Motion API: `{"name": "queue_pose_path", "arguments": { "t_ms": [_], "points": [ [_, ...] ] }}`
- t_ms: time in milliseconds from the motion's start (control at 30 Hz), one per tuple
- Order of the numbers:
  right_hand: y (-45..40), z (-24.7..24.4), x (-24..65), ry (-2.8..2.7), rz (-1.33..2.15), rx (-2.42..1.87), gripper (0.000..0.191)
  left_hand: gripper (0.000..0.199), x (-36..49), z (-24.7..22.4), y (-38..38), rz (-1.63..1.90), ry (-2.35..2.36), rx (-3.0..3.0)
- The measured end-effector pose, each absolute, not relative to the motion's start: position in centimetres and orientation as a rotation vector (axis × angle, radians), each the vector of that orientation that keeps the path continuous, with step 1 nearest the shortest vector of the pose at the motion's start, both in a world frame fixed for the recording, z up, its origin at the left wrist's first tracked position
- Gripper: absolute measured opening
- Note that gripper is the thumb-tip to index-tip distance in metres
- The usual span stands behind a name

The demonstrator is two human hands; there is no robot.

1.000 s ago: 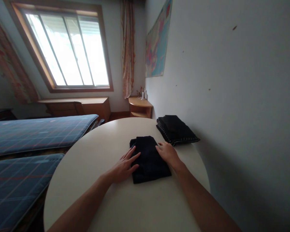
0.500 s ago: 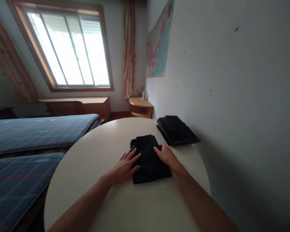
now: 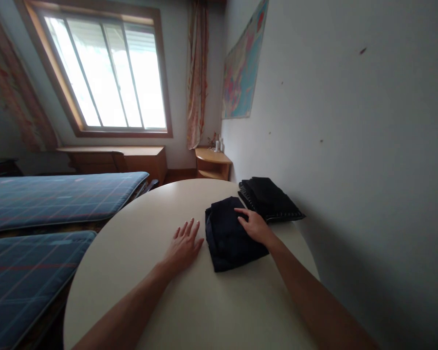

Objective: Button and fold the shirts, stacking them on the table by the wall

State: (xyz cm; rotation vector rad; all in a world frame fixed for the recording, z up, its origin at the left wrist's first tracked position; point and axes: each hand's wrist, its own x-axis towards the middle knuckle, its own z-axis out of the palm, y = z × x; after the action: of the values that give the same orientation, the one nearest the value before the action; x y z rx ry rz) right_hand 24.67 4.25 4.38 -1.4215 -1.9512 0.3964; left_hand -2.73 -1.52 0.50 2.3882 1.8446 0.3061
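A folded dark navy garment [image 3: 229, 238] lies on the round cream table [image 3: 124, 253]; its exact kind does not show. My right hand [image 3: 253, 225] rests on its upper right part, thumb and forefinger stretched out and apart over the cloth. To the left of the garment, my left hand [image 3: 184, 245] lies flat on the tabletop with its fingers spread, not touching the cloth. Beyond my right hand sits a folded black cloth [image 3: 268, 197] with pale stitching along its edges. The navy garment's top right corner comes close to it.
A white wall [image 3: 368, 170] runs along the table's right side. Two beds with blue plaid mattresses [image 3: 58, 199] stand to the left. Farther back are a wooden desk [image 3: 142, 153], a corner shelf [image 3: 213, 155] and a window [image 3: 105, 73].
The navy garment has shifted right and slightly away from me, nearer the black cloth. My left hand has come off it onto the table. My right hand has moved slightly right with the garment.
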Motion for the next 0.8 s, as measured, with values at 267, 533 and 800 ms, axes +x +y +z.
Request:
{"name": "queue_pose_path", "arguments": {
  "t_ms": [267,533,800],
  "points": [
    [7.9,11.7,24.8,-2.223,0.055,-1.398,0.04,0.065,-3.0,0.2,-1.2,0.189,1.889,2.333],
    [13.7,18.3,28.8,-2.259,-0.148,-1.451,0.041,0.066,-2.9,-0.2,-1.1,0.214,1.907,2.338],
    [18.7,18.6,38.1,-2.017,-0.082,-1.571,0.038,0.065,-2.8,0.0,-1.1,0.181,1.909,2.33]
  ]
}}
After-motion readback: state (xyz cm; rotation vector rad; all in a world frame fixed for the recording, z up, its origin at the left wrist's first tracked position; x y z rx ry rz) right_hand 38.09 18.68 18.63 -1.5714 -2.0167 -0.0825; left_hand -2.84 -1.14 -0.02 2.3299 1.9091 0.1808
